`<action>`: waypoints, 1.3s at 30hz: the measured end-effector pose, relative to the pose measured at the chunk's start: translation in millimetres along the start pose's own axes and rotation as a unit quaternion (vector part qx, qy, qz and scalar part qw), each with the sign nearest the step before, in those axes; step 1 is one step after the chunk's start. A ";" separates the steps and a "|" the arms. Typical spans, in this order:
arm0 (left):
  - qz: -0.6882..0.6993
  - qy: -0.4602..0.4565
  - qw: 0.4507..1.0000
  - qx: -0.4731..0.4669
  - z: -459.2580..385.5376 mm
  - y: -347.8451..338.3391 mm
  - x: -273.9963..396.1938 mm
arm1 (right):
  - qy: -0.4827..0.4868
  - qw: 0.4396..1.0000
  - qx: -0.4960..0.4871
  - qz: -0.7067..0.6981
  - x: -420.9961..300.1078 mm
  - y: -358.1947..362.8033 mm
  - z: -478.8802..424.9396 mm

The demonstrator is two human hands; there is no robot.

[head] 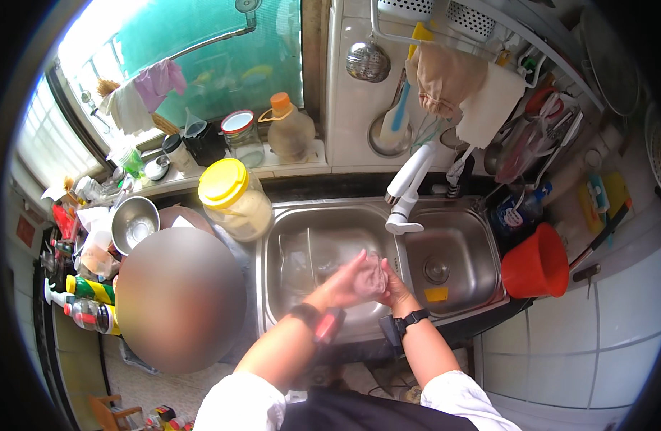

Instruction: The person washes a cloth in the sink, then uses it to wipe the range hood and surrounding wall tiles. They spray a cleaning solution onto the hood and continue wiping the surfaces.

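Over the left basin of a stainless steel double sink [330, 203], my left hand [342, 281] and my right hand [393, 285] hold a bunched pinkish cloth [371, 276] between them. The cloth looks wadded against both palms. Behind the hands a white faucet [411, 183] rises near the divider; its spout is above the hands, and whether water runs cannot be told. A clear, sheet-like thing [297, 261] lies in the left basin. In the right basin a yellow piece [436, 294] lies near the drain [436, 269].
A yellow-lidded plastic jar [236, 202] stands left of the sink, beside a steel bowl [135, 225]. A red bucket [538, 264] is at the right edge. A large blurred area covers the left counter. Cloths and utensils hang above, including a strainer ball [368, 62].
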State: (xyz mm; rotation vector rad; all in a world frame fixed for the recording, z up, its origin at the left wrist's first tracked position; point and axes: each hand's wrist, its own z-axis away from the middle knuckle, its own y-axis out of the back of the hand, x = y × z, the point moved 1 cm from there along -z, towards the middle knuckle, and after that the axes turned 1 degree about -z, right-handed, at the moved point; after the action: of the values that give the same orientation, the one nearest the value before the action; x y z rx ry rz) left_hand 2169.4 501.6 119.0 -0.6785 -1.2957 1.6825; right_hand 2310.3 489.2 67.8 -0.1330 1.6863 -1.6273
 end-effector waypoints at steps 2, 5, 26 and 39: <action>-0.039 0.014 0.998 -0.048 7.2 4.3 -6.2 | 0.028 0.995 0.080 0.057 4.2 -10.7 -4.6; -0.156 0.022 0.987 0.042 16.8 14.1 -10.3 | 0.041 0.981 0.076 0.173 -9.4 -28.8 -10.8; -0.470 -0.029 0.852 0.228 24.4 6.3 14.7 | -0.068 0.961 0.171 0.207 -40.1 -6.9 -17.2; -0.113 0.031 0.985 0.123 25.1 -8.0 0.6 | 0.085 0.972 0.144 0.165 -17.0 -45.9 -18.8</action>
State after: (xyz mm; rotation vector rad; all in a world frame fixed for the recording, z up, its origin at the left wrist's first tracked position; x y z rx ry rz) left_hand 2150.9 491.1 134.4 -0.4173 -1.0549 1.5876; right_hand 2291.7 505.8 114.0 0.4200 1.4796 -1.6387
